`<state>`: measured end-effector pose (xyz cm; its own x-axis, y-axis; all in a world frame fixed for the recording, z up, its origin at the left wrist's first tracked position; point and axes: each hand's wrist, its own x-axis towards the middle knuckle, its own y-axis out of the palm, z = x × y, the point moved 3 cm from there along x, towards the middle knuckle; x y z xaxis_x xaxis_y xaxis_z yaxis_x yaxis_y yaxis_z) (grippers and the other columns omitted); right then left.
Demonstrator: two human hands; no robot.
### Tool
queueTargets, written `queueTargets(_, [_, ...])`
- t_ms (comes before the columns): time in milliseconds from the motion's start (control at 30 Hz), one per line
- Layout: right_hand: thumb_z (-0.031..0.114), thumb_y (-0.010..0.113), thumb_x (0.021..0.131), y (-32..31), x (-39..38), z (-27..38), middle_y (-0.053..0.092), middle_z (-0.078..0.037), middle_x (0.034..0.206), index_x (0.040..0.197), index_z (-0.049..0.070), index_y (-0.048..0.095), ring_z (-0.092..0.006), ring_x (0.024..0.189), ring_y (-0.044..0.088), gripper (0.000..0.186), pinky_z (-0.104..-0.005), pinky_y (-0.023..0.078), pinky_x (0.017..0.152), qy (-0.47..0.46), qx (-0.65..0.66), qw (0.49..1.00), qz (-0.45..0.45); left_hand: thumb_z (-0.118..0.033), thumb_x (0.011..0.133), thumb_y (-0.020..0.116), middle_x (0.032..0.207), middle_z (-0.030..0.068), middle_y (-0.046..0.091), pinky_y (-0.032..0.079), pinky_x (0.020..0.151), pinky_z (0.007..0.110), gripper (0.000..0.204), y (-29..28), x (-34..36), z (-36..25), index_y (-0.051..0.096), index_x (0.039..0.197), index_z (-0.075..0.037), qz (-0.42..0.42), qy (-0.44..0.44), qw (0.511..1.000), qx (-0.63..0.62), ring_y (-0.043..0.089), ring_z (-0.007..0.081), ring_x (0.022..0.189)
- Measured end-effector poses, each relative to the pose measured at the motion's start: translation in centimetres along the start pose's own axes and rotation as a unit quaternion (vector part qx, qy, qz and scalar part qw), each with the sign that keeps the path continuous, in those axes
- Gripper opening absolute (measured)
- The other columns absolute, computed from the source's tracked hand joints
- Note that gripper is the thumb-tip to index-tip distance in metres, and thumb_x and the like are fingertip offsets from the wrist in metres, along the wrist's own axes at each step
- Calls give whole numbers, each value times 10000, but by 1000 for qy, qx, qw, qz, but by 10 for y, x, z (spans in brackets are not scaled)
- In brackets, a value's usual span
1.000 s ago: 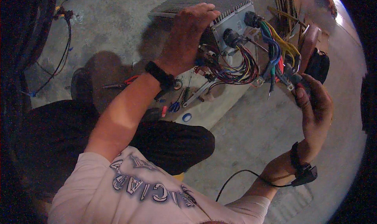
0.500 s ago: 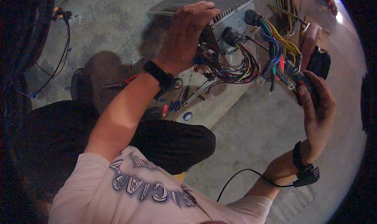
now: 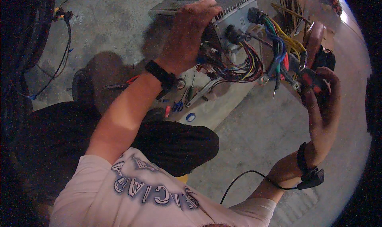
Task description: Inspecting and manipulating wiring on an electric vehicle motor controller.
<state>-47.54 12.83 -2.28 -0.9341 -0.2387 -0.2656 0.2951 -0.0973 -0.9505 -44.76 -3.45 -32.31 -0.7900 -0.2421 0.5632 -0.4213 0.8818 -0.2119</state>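
Okay, compared with a second ago, the right hand (image 3: 324, 95) is rolling a black-and-red tool (image 3: 313, 80) around: more of its red side is facing the camera now. Fingers and thumb are closing around it, and its front end is sitting by the thick cable ends. The left hand (image 3: 189, 36) is staying put, its fingers lying over the fins at one side of the finned metal box (image 3: 240, 16); its thumb is hiding, so I can't tell how tightly it is gripping. The box is sitting at the top of the view, its connector face turning toward the right hand.

Counting: one box, two black round connectors (image 3: 236, 35) showing clearly on that face, one bundle of thin wires (image 3: 248, 69) looping below. Thick cables (image 3: 292, 45) are hanging in blue, green, red and yellow, too tangled for counting; at least two metal lugs (image 3: 296, 86) are showing at their ends. Around the floor (image 3: 254, 131): one blue tape roll (image 3: 191, 117), one dark tape roll (image 3: 181, 83), one wrench (image 3: 203, 93), one pair of blue-handled scissors (image 3: 178, 106), one pair of red-handled pliers (image 3: 133, 80), one small red item (image 3: 167, 111). Two black wristbands (image 3: 160, 74) are showing, one per wrist; the right one is trailing one black cord (image 3: 238, 175).
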Motion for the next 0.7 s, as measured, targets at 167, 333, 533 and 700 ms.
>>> queueTargets(167, [22, 623, 936, 9, 4, 1, 617, -112, 1237, 1300, 1, 535, -200, 1142, 607, 375, -315, 474, 973, -41, 17, 997, -66, -95, 630, 794, 1396, 154, 473, 352, 1099, 477, 852, -1, 2, 0, 430, 1400, -116, 10, -15, 1000, -17, 458, 367, 1287])
queueTargets(333, [45, 646, 920, 4, 8, 9, 664, -144, 1194, 1249, -12, 583, -244, 1114, 649, 340, -353, 500, 950, -99, -154, 978, -101, -71, 689, 744, 1384, 152, 486, 355, 1098, 469, 777, -1, 3, -1, 433, 1400, -116, -2, -11, 1000, -18, 469, 364, 1278])
queueTargets(533, [147, 581, 998, 6, -1, 4, 605, -127, 1252, 1328, -9, 507, -203, 1154, 583, 373, -314, 415, 1022, -88, -44, 992, -82, -51, 746, 689, 1370, 152, 498, 363, 1093, 465, 694, -3, 2, 0, 443, 1392, -113, -17, -19, 999, -24, 479, 360, 1268])
queueTargets(700, [81, 660, 923, 5, 3, 18, 650, -147, 1182, 1321, -8, 515, -239, 1107, 629, 433, -350, 476, 977, 2, -157, 982, -107, -86, 723, 727, 1367, 157, 496, 362, 1092, 468, 722, -4, 4, -1, 447, 1389, -108, -21, -12, 999, -26, 477, 368, 1265])
